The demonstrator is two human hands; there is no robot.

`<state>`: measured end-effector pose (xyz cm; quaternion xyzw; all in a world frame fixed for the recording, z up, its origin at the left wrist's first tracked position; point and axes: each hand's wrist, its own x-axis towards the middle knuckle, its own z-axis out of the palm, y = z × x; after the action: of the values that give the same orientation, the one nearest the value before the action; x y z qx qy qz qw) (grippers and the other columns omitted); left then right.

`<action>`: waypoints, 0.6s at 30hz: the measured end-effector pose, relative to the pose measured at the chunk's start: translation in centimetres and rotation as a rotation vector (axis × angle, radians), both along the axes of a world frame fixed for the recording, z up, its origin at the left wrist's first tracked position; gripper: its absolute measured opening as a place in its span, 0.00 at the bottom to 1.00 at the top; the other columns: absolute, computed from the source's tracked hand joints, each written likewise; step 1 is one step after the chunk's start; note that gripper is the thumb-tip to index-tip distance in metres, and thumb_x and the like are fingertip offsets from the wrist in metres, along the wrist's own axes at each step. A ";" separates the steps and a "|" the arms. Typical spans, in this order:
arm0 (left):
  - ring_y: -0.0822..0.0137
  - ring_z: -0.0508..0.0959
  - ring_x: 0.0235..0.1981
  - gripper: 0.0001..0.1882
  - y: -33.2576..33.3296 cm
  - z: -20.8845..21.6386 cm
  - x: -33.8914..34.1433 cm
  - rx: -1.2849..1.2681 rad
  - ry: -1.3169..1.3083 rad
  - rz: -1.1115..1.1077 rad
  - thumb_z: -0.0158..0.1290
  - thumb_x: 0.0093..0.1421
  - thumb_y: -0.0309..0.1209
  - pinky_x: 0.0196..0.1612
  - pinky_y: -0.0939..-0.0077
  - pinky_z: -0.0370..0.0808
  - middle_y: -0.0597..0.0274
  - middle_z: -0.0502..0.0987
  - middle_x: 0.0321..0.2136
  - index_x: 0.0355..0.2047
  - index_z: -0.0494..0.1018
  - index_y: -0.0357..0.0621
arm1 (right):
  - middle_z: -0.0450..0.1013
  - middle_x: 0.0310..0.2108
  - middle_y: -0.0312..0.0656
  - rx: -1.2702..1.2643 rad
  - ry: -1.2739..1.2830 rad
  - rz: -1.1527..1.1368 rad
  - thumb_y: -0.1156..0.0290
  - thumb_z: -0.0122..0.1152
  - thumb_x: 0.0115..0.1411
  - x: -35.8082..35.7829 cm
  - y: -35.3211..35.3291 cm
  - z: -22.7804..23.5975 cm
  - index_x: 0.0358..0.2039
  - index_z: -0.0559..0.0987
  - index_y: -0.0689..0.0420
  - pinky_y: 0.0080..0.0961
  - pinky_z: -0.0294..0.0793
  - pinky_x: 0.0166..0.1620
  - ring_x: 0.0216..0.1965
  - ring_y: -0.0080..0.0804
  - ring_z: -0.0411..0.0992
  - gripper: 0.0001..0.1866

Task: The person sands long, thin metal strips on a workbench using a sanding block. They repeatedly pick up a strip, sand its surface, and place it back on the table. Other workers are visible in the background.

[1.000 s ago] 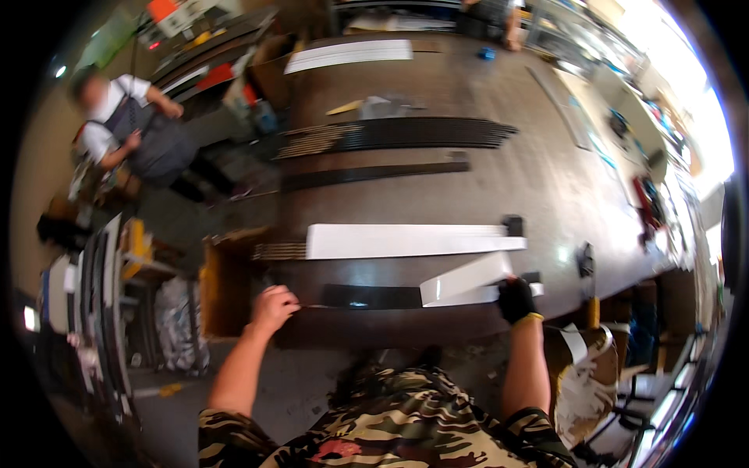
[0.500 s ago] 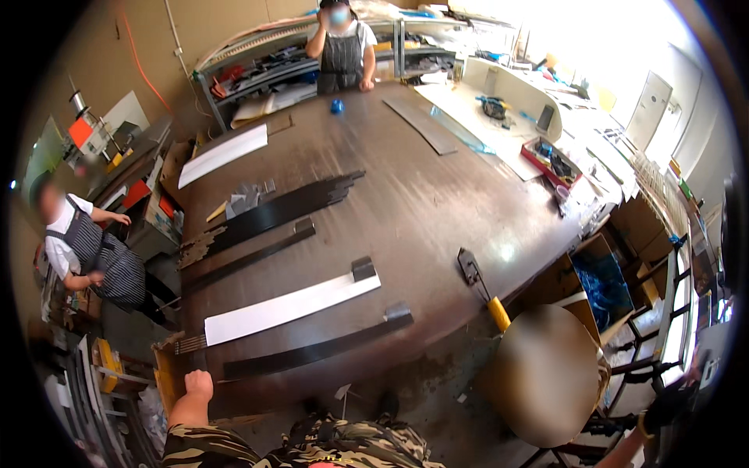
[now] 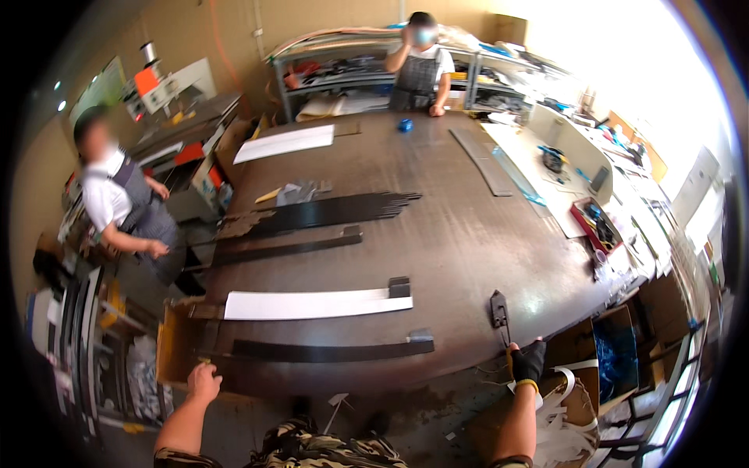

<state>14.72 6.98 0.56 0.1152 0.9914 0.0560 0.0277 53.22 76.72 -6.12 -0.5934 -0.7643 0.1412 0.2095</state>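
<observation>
In a black glove, my right hand [image 3: 528, 360] is closed round the handle of a plier-like hand tool [image 3: 499, 310]. The tool's dark metal head lies on the brown table [image 3: 460, 249] near its front edge; the yellow handle seen earlier is mostly covered by the glove. My bare left hand [image 3: 204, 382] is at the near left table edge, its fingers curled together by the thin left end of a long black strip [image 3: 328, 351]. What it holds, if anything, is too small to tell. Beyond lies a white strip [image 3: 312, 305] with a dark piece [image 3: 399, 287] at its right end.
More black strips [image 3: 335, 209] lie farther back, with a white sheet [image 3: 285, 143] behind. A cardboard box [image 3: 175, 343] stands at the left corner, another holding white strips [image 3: 566, 405] at right. One co-worker [image 3: 129, 187] stands left, another [image 3: 421, 70] at the far edge.
My right hand has come from the lower right onto the tool's handle. My left hand remains near the left corner. My view has shifted, and the left co-worker's arm has moved.
</observation>
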 end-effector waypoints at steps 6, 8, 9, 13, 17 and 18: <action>0.49 0.75 0.43 0.14 -1.3 -0.7 -1.8 0.246 0.181 -0.028 0.63 0.50 0.28 0.47 0.58 0.73 0.55 0.77 0.38 0.38 0.77 0.43 | 0.77 0.38 0.60 -0.130 -0.104 -0.031 0.48 0.66 0.52 -4.2 -4.2 -0.8 0.52 0.70 0.62 0.45 0.73 0.44 0.42 0.58 0.75 0.36; 0.49 0.74 0.42 0.15 -3.1 -1.1 -3.3 0.182 0.250 -0.071 0.61 0.51 0.27 0.46 0.58 0.73 0.55 0.77 0.38 0.40 0.77 0.41 | 0.77 0.34 0.54 -0.195 -0.017 -0.010 0.56 0.68 0.54 -4.7 -7.5 -0.4 0.47 0.71 0.62 0.39 0.74 0.41 0.37 0.50 0.76 0.28; 0.49 0.74 0.42 0.15 -4.1 -1.2 -4.1 0.165 0.284 -0.119 0.61 0.51 0.27 0.46 0.58 0.73 0.55 0.77 0.38 0.41 0.76 0.41 | 0.76 0.31 0.50 -0.265 0.052 0.001 0.60 0.68 0.55 -5.2 -9.1 0.5 0.44 0.71 0.62 0.35 0.74 0.40 0.34 0.45 0.75 0.24; 0.52 0.74 0.43 0.13 -5.3 -0.9 -9.2 0.189 0.247 -0.339 0.59 0.53 0.26 0.46 0.60 0.73 0.57 0.77 0.38 0.40 0.78 0.41 | 0.71 0.25 0.37 -0.155 0.556 0.228 0.70 0.65 0.58 -4.7 -17.7 -0.5 0.39 0.71 0.61 0.26 0.72 0.33 0.26 0.31 0.70 0.14; 0.55 0.76 0.40 0.07 -8.7 -2.4 -12.5 0.296 0.066 -0.485 0.59 0.53 0.26 0.45 0.62 0.74 0.60 0.78 0.34 0.34 0.80 0.42 | 0.70 0.21 0.36 -0.760 0.703 0.246 0.70 0.66 0.58 -8.3 -29.5 3.7 0.38 0.71 0.60 0.25 0.70 0.22 0.18 0.28 0.68 0.13; 0.58 0.77 0.37 0.04 -8.8 -2.5 -13.0 0.326 0.095 -0.541 0.59 0.53 0.26 0.41 0.64 0.76 0.63 0.78 0.31 0.30 0.80 0.42 | 0.70 0.20 0.37 -0.752 0.657 0.212 0.69 0.65 0.59 -9.6 -31.4 4.1 0.38 0.71 0.60 0.25 0.69 0.21 0.17 0.27 0.68 0.13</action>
<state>1.69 -1.84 -1.91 0.3803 0.9028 0.1992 -0.0235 43.63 45.35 -2.06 -0.4712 -0.6102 0.6062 0.1953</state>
